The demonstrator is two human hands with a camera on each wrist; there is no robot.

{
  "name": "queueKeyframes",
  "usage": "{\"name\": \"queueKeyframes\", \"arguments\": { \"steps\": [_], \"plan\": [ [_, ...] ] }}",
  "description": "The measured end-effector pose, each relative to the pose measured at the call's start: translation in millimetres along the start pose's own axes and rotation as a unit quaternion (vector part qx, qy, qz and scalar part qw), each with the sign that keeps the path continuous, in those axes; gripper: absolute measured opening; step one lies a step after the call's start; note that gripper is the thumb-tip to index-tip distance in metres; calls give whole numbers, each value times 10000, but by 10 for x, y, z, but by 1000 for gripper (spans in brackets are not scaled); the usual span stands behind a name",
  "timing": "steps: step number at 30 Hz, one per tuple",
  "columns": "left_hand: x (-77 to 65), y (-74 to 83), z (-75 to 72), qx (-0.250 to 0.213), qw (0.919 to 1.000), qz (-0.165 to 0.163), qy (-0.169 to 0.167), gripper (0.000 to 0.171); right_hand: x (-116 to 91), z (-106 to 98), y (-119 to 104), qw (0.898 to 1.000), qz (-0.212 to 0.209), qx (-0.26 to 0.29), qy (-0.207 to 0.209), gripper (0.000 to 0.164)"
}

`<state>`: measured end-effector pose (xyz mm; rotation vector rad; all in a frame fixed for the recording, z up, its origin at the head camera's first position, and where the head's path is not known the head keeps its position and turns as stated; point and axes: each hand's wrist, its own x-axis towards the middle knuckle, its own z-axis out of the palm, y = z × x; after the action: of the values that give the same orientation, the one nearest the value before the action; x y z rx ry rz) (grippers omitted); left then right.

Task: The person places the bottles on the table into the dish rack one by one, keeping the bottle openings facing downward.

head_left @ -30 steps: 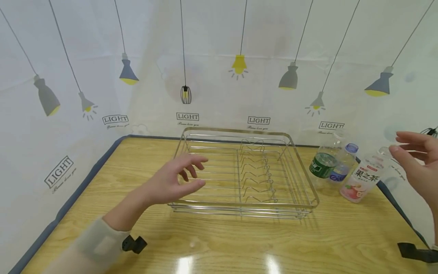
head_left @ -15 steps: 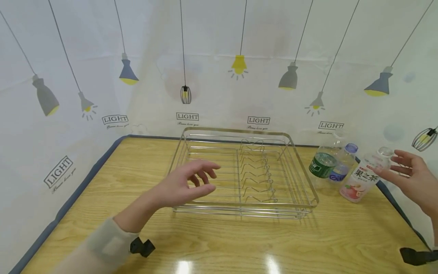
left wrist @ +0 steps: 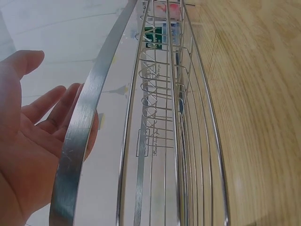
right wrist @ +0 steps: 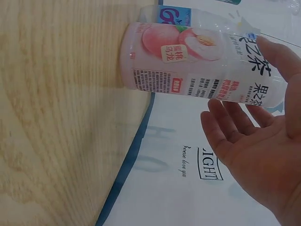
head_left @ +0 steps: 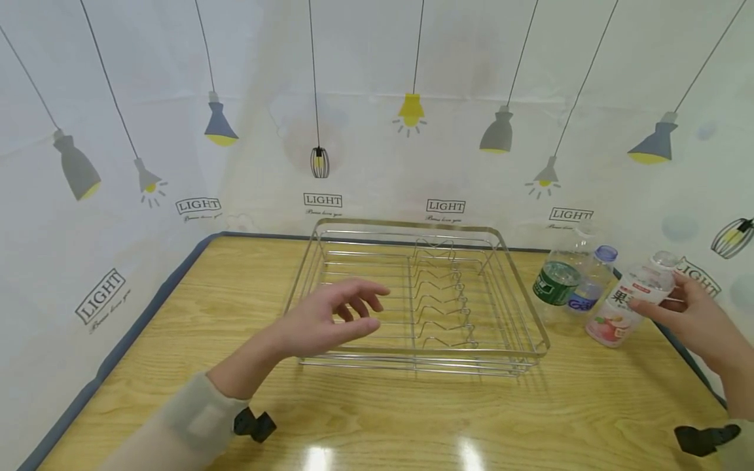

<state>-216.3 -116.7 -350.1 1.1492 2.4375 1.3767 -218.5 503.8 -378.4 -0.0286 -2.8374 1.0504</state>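
Observation:
My right hand (head_left: 695, 320) is around the upper part of a peach fruit tea bottle (head_left: 615, 333) that stands on the table. In the right wrist view the thumb lies over the bottle's label (right wrist: 183, 52) on one side. The other fingers are at the opposite side, slightly bent, and whether they touch it I cannot tell. My left hand (head_left: 332, 317) hovers over the front left part of a wire dish rack (head_left: 412, 353), fingers loosely bent with nothing in them. The left wrist view has that hand (left wrist: 33, 136) behind the rack's flat metal rim (left wrist: 89, 108).
Left of the tea bottle stand a clear bottle with a green label (head_left: 556, 284) and a smaller purple-capped bottle (head_left: 589, 288). A white cloth with printed lamps (head_left: 377, 131) hangs behind the wooden table (head_left: 389, 418).
My right hand has moved left and down from above the tea bottle to around its upper part. My left hand has drifted a little right over the rack. The bottles stay put.

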Motion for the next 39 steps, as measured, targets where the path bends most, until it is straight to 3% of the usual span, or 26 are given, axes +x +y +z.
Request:
{"name": "queueKeyframes", "arguments": {
  "steps": [13,18,22,27,39],
  "plan": [
    [15,0,37,5,10000,-46,-43,47,-77,14,-54,9985,189,-376,337,80],
    [19,-6,41,3,10000,-29,-41,48,-122,-28,-137,9969,-6,-49,789,64],
    [16,4,34,-27,10000,-34,-21,48,-174,-44,-294,9926,-353,187,1150,59],
    [11,27,24,-73,10000,-59,-2,48,-228,-67,-549,9882,-604,278,1381,64],
    [42,15,15,-126,9998,-149,55,48,-345,2,-1280,9789,-1651,435,1119,66]
  ]
}}
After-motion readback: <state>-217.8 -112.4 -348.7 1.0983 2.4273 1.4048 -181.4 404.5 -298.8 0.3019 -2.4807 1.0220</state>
